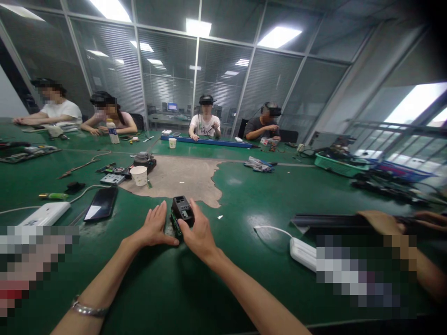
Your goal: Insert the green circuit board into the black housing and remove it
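Observation:
A small black plastic housing (182, 207) stands on the green table (237, 279) in front of me. Its top has rectangular openings, and a green circuit board (176, 225) shows along its left side. My right hand (199, 232) grips the housing from the right, thumb on the near side and fingers on the far side. To the left, my left hand (156, 225) lies open with its fingers stretched forward. Its thumb reaches toward the near end of the board; whether it touches is unclear.
A phone (101, 204), a white power strip (45, 217) and a paper cup (138, 176) are on the left. At right lie another white power strip (303, 253) and a long black part (324, 222) with a co-worker's hand (382, 222) at it. Several people sit across the table.

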The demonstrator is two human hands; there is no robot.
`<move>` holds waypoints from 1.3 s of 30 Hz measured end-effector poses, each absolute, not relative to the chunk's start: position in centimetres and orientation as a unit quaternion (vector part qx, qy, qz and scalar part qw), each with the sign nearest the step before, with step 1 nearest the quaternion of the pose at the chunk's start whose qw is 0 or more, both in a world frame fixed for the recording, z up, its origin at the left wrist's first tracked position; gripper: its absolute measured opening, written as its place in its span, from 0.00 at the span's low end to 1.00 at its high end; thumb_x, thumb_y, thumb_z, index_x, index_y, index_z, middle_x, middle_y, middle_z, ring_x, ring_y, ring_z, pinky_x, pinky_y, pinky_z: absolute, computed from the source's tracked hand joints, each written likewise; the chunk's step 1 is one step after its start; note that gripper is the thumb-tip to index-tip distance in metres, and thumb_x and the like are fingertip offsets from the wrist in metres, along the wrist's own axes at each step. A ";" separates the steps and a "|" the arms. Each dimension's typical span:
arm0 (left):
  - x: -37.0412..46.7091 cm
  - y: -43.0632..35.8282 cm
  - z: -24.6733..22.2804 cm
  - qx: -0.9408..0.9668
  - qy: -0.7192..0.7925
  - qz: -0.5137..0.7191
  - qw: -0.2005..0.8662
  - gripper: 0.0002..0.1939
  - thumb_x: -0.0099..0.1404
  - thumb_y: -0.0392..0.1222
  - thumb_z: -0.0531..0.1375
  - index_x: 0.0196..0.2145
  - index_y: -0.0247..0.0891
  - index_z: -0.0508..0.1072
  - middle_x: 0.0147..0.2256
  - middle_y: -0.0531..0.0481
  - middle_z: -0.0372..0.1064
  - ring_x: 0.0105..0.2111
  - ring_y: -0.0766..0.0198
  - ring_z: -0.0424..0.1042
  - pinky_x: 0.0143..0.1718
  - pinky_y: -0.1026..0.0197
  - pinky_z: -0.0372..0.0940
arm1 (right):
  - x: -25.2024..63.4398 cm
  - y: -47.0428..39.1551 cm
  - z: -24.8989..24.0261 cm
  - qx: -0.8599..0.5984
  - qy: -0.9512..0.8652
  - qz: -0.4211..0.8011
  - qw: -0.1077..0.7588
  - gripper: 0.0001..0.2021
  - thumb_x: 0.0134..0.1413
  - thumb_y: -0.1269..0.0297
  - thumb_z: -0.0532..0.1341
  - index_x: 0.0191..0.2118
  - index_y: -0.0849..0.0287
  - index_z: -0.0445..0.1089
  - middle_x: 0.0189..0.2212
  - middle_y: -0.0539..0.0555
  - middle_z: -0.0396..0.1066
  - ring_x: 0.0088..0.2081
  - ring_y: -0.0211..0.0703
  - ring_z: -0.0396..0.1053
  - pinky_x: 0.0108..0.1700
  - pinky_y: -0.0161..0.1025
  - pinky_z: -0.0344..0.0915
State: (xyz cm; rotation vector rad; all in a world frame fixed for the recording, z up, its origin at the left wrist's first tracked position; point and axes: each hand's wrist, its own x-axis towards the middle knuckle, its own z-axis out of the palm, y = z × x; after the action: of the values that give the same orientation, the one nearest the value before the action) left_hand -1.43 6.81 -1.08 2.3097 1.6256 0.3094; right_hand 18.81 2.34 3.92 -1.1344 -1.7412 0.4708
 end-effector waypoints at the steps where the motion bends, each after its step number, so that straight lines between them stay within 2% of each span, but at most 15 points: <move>1: -1.5 6.9 -1.2 0.804 0.564 0.113 0.147 0.76 0.45 0.71 0.65 0.68 0.27 0.21 0.69 0.24 0.28 0.68 0.34 0.30 0.65 0.36 0.34 | 18.4 2.4 3.8 -0.461 -0.721 0.191 0.481 0.32 0.54 0.66 0.61 0.65 0.62 0.55 0.60 0.63 0.64 0.61 0.54 0.63 0.63 0.52 0.59; 5: -1.6 7.0 -1.6 0.806 0.560 0.132 0.138 0.76 0.45 0.69 0.66 0.67 0.31 0.17 0.69 0.24 0.30 0.68 0.33 0.32 0.64 0.34 0.36 | 17.6 2.5 3.8 -0.443 -0.748 0.181 0.460 0.34 0.51 0.69 0.61 0.65 0.63 0.54 0.59 0.64 0.65 0.60 0.55 0.63 0.63 0.53 0.60; 8: -1.6 7.1 -1.6 0.806 0.558 0.143 0.137 0.76 0.45 0.67 0.67 0.67 0.30 0.17 0.69 0.23 0.33 0.68 0.32 0.34 0.64 0.33 0.37 | 17.3 2.5 3.6 -0.444 -0.760 0.174 0.441 0.35 0.51 0.70 0.60 0.66 0.64 0.53 0.59 0.64 0.64 0.60 0.56 0.63 0.63 0.54 0.60; 15: -1.7 7.2 -1.5 0.815 0.541 0.156 0.138 0.78 0.42 0.63 0.69 0.67 0.34 0.14 0.69 0.25 0.36 0.67 0.30 0.37 0.63 0.32 0.38 | 17.5 2.3 1.1 -0.470 -0.768 0.170 0.401 0.37 0.50 0.70 0.61 0.66 0.68 0.52 0.59 0.69 0.63 0.60 0.59 0.63 0.62 0.56 0.60; 21: -1.8 7.1 -1.3 0.820 0.536 0.138 0.145 0.77 0.44 0.63 0.68 0.66 0.31 0.15 0.69 0.23 0.33 0.68 0.33 0.34 0.64 0.33 0.36 | 17.7 2.3 0.4 -0.474 -0.734 0.176 0.453 0.42 0.50 0.63 0.66 0.68 0.65 0.48 0.64 0.68 0.57 0.65 0.59 0.56 0.65 0.56 0.55; 24: -1.7 7.0 -1.1 0.816 0.545 0.127 0.147 0.76 0.45 0.63 0.68 0.67 0.30 0.16 0.69 0.22 0.32 0.68 0.32 0.34 0.64 0.34 0.36 | 17.7 2.4 0.2 -0.482 -0.723 0.184 0.459 0.44 0.49 0.61 0.67 0.68 0.63 0.47 0.63 0.67 0.59 0.63 0.59 0.59 0.63 0.57 0.58; 28: -1.5 7.0 -0.8 0.816 0.547 0.117 0.145 0.75 0.45 0.66 0.67 0.68 0.33 0.17 0.69 0.25 0.31 0.68 0.31 0.34 0.64 0.33 0.37 | 17.6 2.5 -0.4 -0.502 -0.715 0.204 0.443 0.39 0.51 0.62 0.65 0.67 0.65 0.52 0.59 0.67 0.65 0.59 0.60 0.64 0.60 0.56 0.63; 33: -1.6 7.0 -1.1 0.812 0.550 0.129 0.147 0.77 0.43 0.70 0.67 0.68 0.32 0.17 0.69 0.24 0.32 0.68 0.31 0.33 0.64 0.33 0.36 | 17.6 2.5 1.1 -0.505 -0.681 0.237 0.475 0.35 0.52 0.62 0.64 0.65 0.61 0.55 0.55 0.62 0.70 0.57 0.56 0.68 0.58 0.52 0.65; 39: -1.9 7.1 -1.3 0.816 0.541 0.124 0.159 0.77 0.44 0.73 0.65 0.68 0.32 0.18 0.69 0.25 0.27 0.68 0.33 0.29 0.64 0.33 0.34 | 19.2 3.2 4.2 -0.483 -0.671 0.211 0.522 0.35 0.56 0.59 0.62 0.67 0.63 0.52 0.58 0.63 0.67 0.59 0.53 0.66 0.60 0.49 0.64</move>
State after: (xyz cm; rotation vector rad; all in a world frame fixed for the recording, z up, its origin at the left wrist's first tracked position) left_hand -1.93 7.11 -1.32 2.3332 1.5473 0.3532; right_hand 19.21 3.18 4.21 -1.1559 -1.6060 0.5050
